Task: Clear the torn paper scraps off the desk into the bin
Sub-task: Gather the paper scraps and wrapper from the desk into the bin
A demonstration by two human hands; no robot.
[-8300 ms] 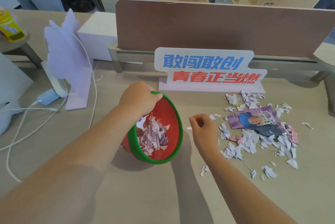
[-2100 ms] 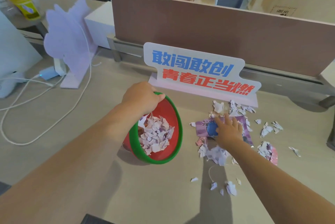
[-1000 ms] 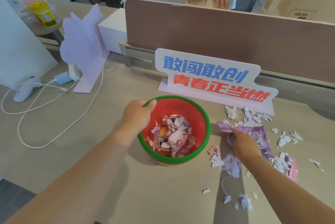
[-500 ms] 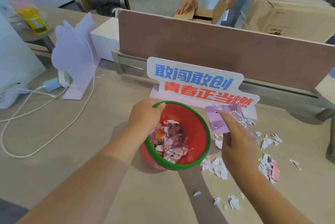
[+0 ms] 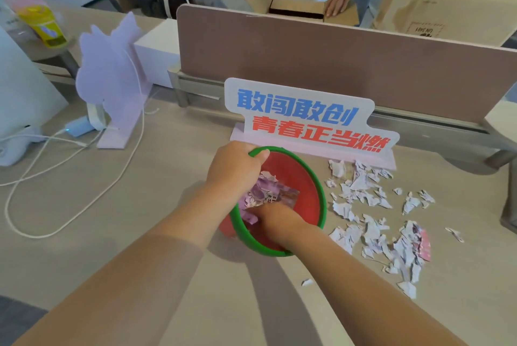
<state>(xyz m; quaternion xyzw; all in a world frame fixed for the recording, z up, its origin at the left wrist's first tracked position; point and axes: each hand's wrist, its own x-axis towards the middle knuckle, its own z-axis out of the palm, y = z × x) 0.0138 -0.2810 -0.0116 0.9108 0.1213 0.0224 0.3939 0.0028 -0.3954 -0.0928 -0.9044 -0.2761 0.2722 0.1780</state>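
Observation:
A small red bin with a green rim [image 5: 310, 177] stands tilted on the desk in front of me. My left hand [image 5: 235, 168] grips its far left rim. Inside the bin, my right hand [image 5: 275, 217] presses on a purple printed wrapper [image 5: 268, 194] that lies among the scraps; its fingers are hidden, so I cannot tell whether they still hold the wrapper. To the right of the bin, several torn white and purple paper scraps [image 5: 375, 219] are scattered over the desk. One lone scrap [image 5: 307, 282] lies nearer to me.
A standing sign with blue and red characters [image 5: 305, 119] is just behind the bin, before a brown divider panel [image 5: 335, 66]. A lilac cut-out stand [image 5: 112, 80] and white cables [image 5: 70, 183] lie to the left. Another person's hands handle a cardboard box [image 5: 305, 8] beyond the divider.
My right hand lifted the purple wrapper off the desk and brought it down into the bin. The left hand has kept hold of the rim throughout.

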